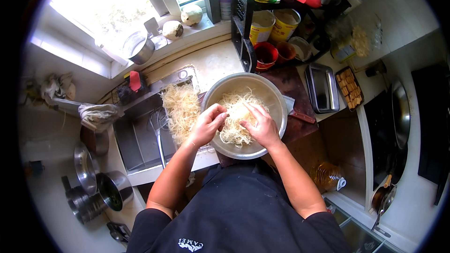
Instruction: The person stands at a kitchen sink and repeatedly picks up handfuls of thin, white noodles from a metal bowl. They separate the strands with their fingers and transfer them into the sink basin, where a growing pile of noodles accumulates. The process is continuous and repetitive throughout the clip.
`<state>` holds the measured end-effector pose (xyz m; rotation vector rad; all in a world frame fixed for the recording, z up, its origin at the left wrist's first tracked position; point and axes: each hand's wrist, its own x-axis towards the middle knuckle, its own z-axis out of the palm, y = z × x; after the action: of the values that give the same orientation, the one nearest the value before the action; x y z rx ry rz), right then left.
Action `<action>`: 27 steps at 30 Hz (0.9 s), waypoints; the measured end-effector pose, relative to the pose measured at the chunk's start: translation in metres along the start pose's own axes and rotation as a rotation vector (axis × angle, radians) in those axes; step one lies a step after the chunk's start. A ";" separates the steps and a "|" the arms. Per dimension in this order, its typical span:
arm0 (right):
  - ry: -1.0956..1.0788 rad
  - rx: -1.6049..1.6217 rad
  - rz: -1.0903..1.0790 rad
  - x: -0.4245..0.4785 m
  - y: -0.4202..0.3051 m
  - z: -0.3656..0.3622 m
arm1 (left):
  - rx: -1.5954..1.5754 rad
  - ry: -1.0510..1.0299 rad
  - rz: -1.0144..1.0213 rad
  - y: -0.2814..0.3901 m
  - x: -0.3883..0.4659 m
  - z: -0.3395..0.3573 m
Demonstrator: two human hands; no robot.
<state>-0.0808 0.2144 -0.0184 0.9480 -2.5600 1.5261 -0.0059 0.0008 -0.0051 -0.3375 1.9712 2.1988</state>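
Observation:
A wide metal bowl (pixel 279 126) stands before me, partly over a dark red board, with pale, thin shreds or strands (pixel 235 126) inside. My left hand (pixel 211 123) is above the bowl's left side, thumb and forefinger pinched on a small dark bit. My right hand (pixel 260 123) rests on the strands with its fingers spread; whether it grips any is hidden. A second heap of strands (pixel 181 110) lies left of the bowl, beside the sink.
The metal sink (pixel 135 133) is at the left, a whisk (pixel 158 130) by its edge. Right of the bowl lies a red-handled knife (pixel 302 116) near a metal tray (pixel 321 88). A black shelf (pixel 242 24) with cans and cups stands behind.

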 end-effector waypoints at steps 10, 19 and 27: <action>-0.140 0.281 0.200 0.016 -0.046 0.010 | -0.183 -0.006 0.001 0.030 0.011 0.011; -0.137 -0.173 -0.147 0.032 -0.020 -0.028 | 0.006 -0.110 -0.067 -0.012 0.017 0.000; -0.093 -0.205 0.008 0.020 0.003 -0.032 | 0.354 -0.016 -0.146 -0.018 0.003 -0.002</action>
<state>-0.1078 0.2317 0.0022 1.0063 -2.7197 1.2177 -0.0035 0.0009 -0.0236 -0.3944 2.1965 1.7191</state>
